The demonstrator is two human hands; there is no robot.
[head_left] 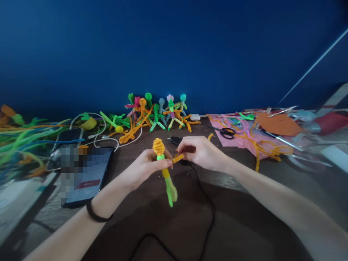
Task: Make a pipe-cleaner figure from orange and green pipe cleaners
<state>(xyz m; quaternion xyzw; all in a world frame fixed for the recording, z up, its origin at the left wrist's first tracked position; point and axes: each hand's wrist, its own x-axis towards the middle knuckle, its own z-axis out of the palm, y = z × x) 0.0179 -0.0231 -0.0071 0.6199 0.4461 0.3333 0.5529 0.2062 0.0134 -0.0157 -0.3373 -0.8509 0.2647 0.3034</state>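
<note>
Between thumb and fingers, my left hand (145, 166) grips a small pipe-cleaner figure (158, 146) at its upper body. The figure is upright and slightly tilted, with a coiled orange head, a green neck, a yellow middle and green legs hanging below the hand. My right hand (194, 150) pinches an orange pipe-cleaner piece (178, 158) that sticks out from the figure's side. Behind my right hand, a dark pen-like tool (176, 140) with a black cable lies on the table, partly hidden.
Several finished figures (156, 115) stand at the wall. Black scissors (227, 133) rest on pink sheets (225, 140) with orange pipe cleaners at the right. At the left are a phone (104, 170), a white cable and loose pipe cleaners (19, 139). The black cable (213, 212) crosses the table.
</note>
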